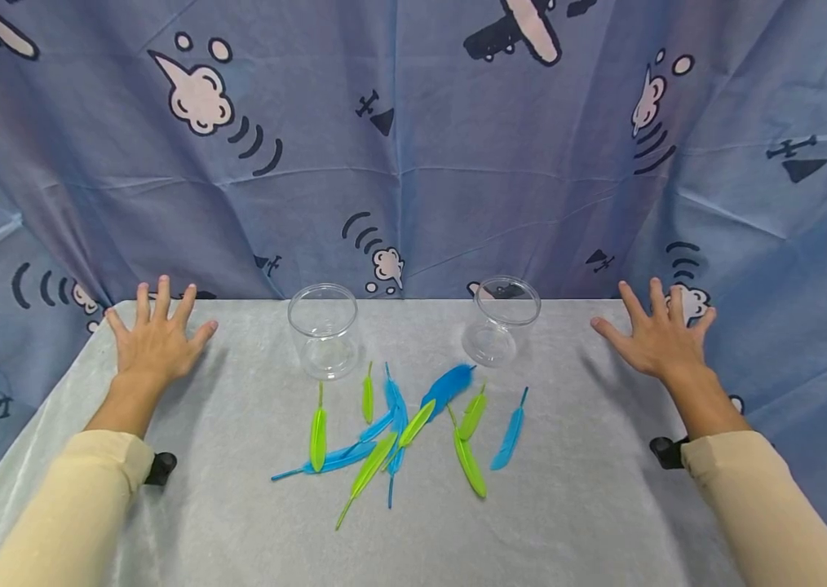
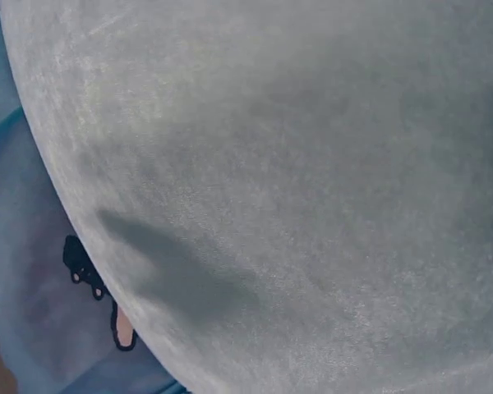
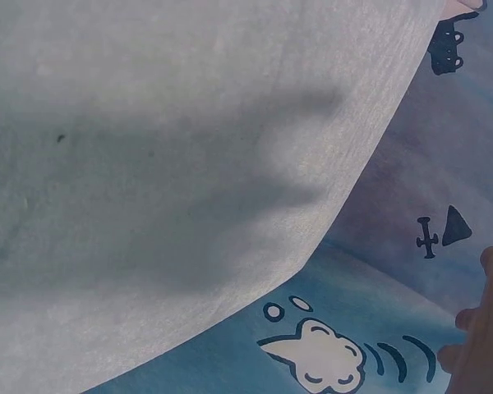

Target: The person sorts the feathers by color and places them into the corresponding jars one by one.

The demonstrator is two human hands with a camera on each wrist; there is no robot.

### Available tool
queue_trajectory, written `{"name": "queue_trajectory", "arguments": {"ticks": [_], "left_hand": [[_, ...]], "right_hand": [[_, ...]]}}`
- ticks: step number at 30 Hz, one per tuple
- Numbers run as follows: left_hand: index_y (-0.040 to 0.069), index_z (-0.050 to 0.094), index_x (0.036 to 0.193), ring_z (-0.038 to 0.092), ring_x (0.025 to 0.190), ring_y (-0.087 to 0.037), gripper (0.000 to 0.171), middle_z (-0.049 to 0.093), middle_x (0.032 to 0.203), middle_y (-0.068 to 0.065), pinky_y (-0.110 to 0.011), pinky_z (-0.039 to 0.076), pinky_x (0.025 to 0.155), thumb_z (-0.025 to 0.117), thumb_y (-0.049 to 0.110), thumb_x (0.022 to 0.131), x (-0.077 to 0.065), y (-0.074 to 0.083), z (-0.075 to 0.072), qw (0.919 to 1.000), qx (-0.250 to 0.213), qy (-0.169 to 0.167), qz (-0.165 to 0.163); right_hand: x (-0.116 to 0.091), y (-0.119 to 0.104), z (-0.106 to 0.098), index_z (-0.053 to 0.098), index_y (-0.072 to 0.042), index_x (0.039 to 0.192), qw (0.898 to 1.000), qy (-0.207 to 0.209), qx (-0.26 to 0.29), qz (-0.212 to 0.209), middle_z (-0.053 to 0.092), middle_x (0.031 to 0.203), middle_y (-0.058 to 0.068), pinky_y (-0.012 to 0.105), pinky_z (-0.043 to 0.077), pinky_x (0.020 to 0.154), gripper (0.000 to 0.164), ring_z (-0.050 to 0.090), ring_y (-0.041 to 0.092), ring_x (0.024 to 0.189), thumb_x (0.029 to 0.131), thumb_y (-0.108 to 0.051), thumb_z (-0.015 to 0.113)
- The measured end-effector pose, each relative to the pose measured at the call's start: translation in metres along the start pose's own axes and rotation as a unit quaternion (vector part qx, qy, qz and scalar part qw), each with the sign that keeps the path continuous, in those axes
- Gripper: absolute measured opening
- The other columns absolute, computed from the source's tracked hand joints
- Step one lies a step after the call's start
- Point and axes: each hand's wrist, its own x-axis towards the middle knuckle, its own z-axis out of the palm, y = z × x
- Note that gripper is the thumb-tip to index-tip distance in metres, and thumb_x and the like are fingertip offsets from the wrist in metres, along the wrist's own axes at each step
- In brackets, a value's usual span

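My left hand, fingers spread and holding nothing, is over the left back part of the white-covered table. On the other side my right hand is likewise spread with nothing in it. Between them stand two clear plastic cups, a left cup and a right cup. In front of the cups lie several green feathers and blue feathers, some crossing one another, with a broad blue feather near the right cup. The right wrist view catches part of the right hand at its edge.
A blue curtain printed with planes and clouds hangs behind the table's back edge. Black wrist bands, a left one and a right one, show at the sleeve cuffs. Hand shadows fall on the cloth in both wrist views.
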Motion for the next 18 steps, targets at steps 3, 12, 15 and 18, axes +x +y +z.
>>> {"name": "queue_trajectory", "arguments": {"ticks": [3,12,15,18], "left_hand": [[0.011,0.013,0.160,-0.008,0.147,-0.050,0.078,-0.006,0.162,-0.026,-0.079,-0.010,0.103,0.025,0.062,0.103,0.000,0.004,0.000,1.0000,0.006,0.000,0.006],[0.014,0.017,0.160,-0.006,0.149,-0.045,0.075,-0.004,0.165,-0.020,-0.077,-0.007,0.106,0.035,0.059,0.103,0.003,0.027,-0.007,0.9990,-0.002,0.033,0.029],[0.017,0.015,0.161,-0.008,0.150,-0.042,0.075,-0.005,0.165,-0.018,-0.076,-0.007,0.107,0.036,0.058,0.102,0.003,0.037,-0.012,0.9985,-0.004,0.040,0.037],[0.019,0.013,0.161,-0.008,0.150,-0.041,0.074,-0.006,0.166,-0.016,-0.075,-0.006,0.107,0.036,0.059,0.102,0.003,0.045,-0.017,0.9981,0.000,0.044,0.044]], "right_hand": [[0.000,-0.001,0.000,0.001,-0.020,0.161,1.000,0.003,-0.005,-0.002,-0.010,0.159,0.032,0.080,-0.020,0.096,0.094,-0.013,0.057,0.142,0.092,-0.078,0.029],[-0.001,-0.015,-0.007,0.004,-0.019,0.161,1.000,0.007,-0.002,-0.025,-0.007,0.160,0.031,0.079,-0.017,0.099,0.092,-0.009,0.055,0.144,0.093,-0.076,0.031],[-0.002,-0.022,-0.010,0.004,-0.019,0.161,0.999,0.011,-0.003,-0.037,-0.006,0.161,0.029,0.080,-0.015,0.099,0.091,-0.007,0.055,0.144,0.094,-0.075,0.031],[-0.003,-0.028,-0.013,0.005,-0.020,0.161,0.999,0.015,-0.010,-0.047,-0.005,0.162,0.027,0.080,-0.013,0.100,0.091,-0.005,0.054,0.145,0.094,-0.075,0.032]]}}
